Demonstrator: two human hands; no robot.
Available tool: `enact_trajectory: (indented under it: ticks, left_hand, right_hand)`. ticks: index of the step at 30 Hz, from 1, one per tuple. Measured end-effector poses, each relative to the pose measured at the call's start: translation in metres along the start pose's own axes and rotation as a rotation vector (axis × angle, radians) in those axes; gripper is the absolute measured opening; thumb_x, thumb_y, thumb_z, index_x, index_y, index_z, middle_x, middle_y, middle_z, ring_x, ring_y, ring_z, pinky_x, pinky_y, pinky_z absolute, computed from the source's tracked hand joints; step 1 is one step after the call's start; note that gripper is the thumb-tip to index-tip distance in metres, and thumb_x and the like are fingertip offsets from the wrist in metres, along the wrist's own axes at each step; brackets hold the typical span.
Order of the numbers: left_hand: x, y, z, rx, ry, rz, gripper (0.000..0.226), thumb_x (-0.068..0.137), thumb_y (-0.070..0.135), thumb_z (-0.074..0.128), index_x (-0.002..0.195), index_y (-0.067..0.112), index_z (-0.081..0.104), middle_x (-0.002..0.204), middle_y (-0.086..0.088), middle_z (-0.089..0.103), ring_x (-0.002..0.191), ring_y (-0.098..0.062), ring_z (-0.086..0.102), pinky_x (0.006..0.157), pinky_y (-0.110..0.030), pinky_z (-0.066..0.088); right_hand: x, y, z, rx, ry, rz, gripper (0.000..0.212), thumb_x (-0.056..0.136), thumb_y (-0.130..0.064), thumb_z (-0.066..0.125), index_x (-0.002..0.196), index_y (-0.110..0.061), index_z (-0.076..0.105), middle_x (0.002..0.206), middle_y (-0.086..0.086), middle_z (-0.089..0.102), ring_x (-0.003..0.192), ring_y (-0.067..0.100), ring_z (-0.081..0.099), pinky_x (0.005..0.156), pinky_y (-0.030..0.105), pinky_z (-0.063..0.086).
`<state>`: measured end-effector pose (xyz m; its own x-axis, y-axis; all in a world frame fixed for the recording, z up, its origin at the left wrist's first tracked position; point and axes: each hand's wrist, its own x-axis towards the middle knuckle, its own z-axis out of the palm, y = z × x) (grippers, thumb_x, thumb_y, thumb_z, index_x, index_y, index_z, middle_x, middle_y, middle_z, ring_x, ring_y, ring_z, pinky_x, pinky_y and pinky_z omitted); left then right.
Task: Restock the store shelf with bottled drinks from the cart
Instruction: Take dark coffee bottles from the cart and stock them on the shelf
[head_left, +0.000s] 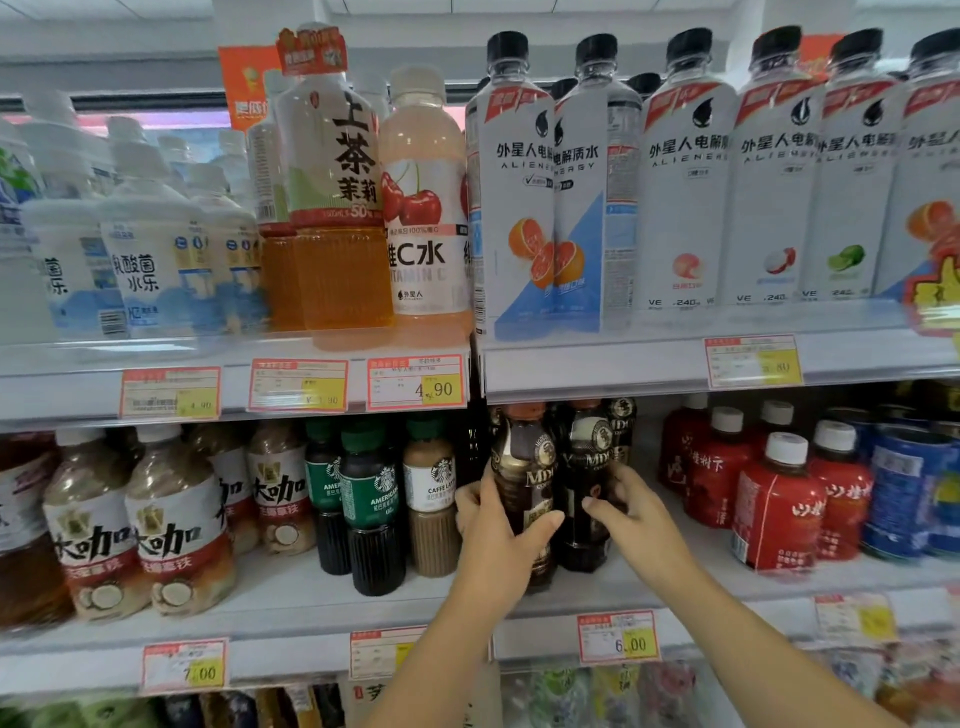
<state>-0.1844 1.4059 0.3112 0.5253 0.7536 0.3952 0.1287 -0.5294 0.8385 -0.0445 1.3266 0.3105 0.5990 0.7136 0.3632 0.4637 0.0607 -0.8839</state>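
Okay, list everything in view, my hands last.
Electrolyte bottles: six front, white, black caps, top shelf right
Cherry vitamin bottle: one, pink, top shelf centre
Tea bottles: two seen, amber, beside it
Yoghurt drink bottles: several, white-blue, top shelf left
Coconut latte bottles: several, brown, middle shelf left
Starbucks bottles: three, green or white labels, middle shelf
Gold-label coffee bottle: one, dark, middle shelf
Black-label coffee bottle: one, dark, beside it
Red bottles: several, white caps, middle shelf right
Blue cans: count unclear, far right
Price tags: several, red-yellow, shelf edges
Left hand: grips gold-label coffee bottle
Right hand: grips black-label coffee bottle
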Motion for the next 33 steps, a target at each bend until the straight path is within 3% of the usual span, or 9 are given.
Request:
enact_trajectory:
  ticks: [3,6,9,12,17,26,29,31,33]
  left_hand:
    - [0.002,0.001,-0.003,0.025,0.018,0.012,0.08,0.078,0.036,0.072,0.143,0.026,0.027,0.12,0.004,0.035,0.121,-0.011,0.034,0.101,-0.021,0.027]
    - [0.001,0.001,-0.002,-0.027,0.126,0.015,0.077,0.08,0.027,0.071,0.144,0.022,0.029,0.133,0.005,0.046,0.122,-0.007,0.043,0.105,-0.027,0.035]
    - [0.001,-0.002,0.0,-0.02,0.121,0.014,0.075,0.083,0.016,0.068,0.145,0.02,0.026,0.138,0.001,0.046,0.126,-0.011,0.043,0.108,-0.033,0.036]
    - [-0.001,-0.006,0.0,0.022,0.007,0.0,0.086,0.084,0.005,0.064,0.148,0.025,0.01,0.139,-0.002,0.037,0.126,-0.01,0.038,0.103,-0.021,0.03]
    - [0.005,-0.005,0.001,0.025,0.029,-0.012,0.088,0.082,0.0,0.064,0.148,0.026,0.012,0.135,-0.004,0.038,0.125,-0.013,0.038,0.104,-0.023,0.028]
    - [0.005,-0.007,0.007,-0.022,0.058,-0.052,0.087,0.084,0.0,0.063,0.149,0.022,0.009,0.143,-0.001,0.039,0.133,-0.013,0.035,0.112,-0.034,0.028]
    - [0.003,0.0,0.006,0.006,0.047,-0.057,0.089,0.087,0.006,0.061,0.149,0.019,-0.001,0.149,-0.004,0.027,0.137,-0.015,0.027,0.11,-0.027,0.024]
    - [-0.006,0.006,0.004,0.056,0.062,-0.011,0.087,0.089,0.01,0.059,0.149,0.019,-0.003,0.152,-0.003,0.019,0.138,-0.013,0.022,0.107,-0.019,0.02]
    - [-0.026,0.009,-0.003,0.111,0.074,0.119,0.08,0.091,0.012,0.057,0.149,0.022,0.003,0.149,0.006,0.02,0.134,0.004,0.02,0.101,-0.003,0.013]
  right_hand:
    - [-0.002,0.0,0.006,-0.145,0.055,-0.019,0.057,0.077,-0.029,0.073,0.126,-0.02,0.045,0.116,-0.006,0.048,0.108,0.01,0.048,0.088,0.021,0.038]
    - [-0.003,-0.001,0.013,-0.232,0.145,-0.043,0.075,0.064,-0.035,0.083,0.124,-0.013,0.045,0.111,-0.002,0.045,0.107,0.015,0.046,0.088,0.026,0.039]
    - [0.001,0.001,0.012,-0.194,0.14,-0.056,0.072,0.064,-0.027,0.084,0.122,-0.011,0.045,0.109,0.001,0.059,0.101,0.016,0.056,0.084,0.028,0.047]
    - [0.001,0.005,0.005,-0.128,0.063,-0.032,0.07,0.068,-0.021,0.082,0.124,-0.015,0.041,0.102,-0.008,0.059,0.09,0.001,0.057,0.075,0.013,0.045]
    - [0.002,0.004,0.003,-0.078,-0.013,-0.035,0.057,0.073,-0.015,0.076,0.119,-0.021,0.043,0.111,-0.004,0.061,0.103,0.012,0.061,0.093,0.036,0.049]
    - [-0.001,0.006,0.012,-0.232,0.065,-0.143,0.058,0.08,-0.017,0.07,0.133,-0.015,0.045,0.113,-0.004,0.054,0.105,0.011,0.053,0.087,0.022,0.042]
    - [-0.006,0.001,0.007,-0.259,0.058,-0.131,0.066,0.08,-0.017,0.07,0.138,-0.017,0.039,0.124,0.003,0.051,0.114,0.017,0.052,0.094,0.029,0.044]
    - [-0.02,-0.003,0.006,-0.327,0.127,-0.18,0.066,0.081,-0.019,0.069,0.14,-0.018,0.037,0.127,-0.001,0.048,0.118,0.012,0.048,0.094,0.02,0.037]
    - [-0.044,-0.008,0.009,-0.342,0.207,-0.302,0.055,0.083,-0.016,0.065,0.133,-0.025,0.043,0.121,-0.011,0.048,0.113,0.002,0.045,0.092,0.009,0.032]
